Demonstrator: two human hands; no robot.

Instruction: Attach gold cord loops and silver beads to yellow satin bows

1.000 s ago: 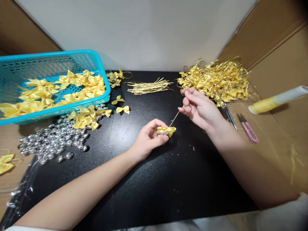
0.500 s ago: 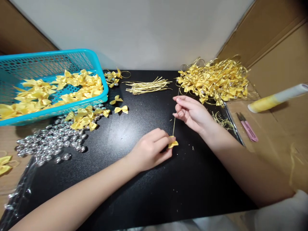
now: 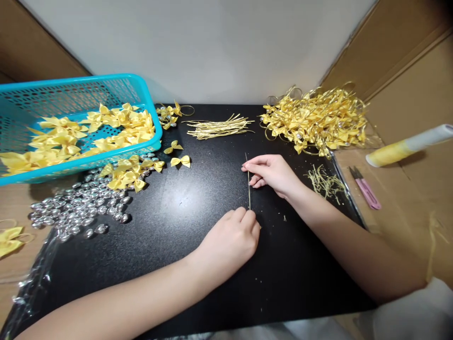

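Note:
My left hand (image 3: 231, 241) lies knuckles-up on the black mat (image 3: 184, 264), fingers closed over a small yellow bow that is hidden beneath them. A thin gold cord (image 3: 248, 186) runs straight up from that hand. My right hand (image 3: 271, 172) pinches the cord near its upper end, fingers pressed together. The cord is stretched between the two hands.
A turquoise basket (image 3: 116, 87) with yellow bows stands at the left. Silver beads (image 3: 74, 210) and loose bows (image 3: 125, 174) lie beside it. Cut gold cords (image 3: 219, 127) lie at the back, a heap of finished bows (image 3: 318, 120) at back right. Pink snips (image 3: 366, 191) and a yellow spool (image 3: 406, 146) rest right.
Both hands have moved nearer and lower. The left hand turned over and now hides the bow; the right hand slid left, so the cord stands vertical between them.

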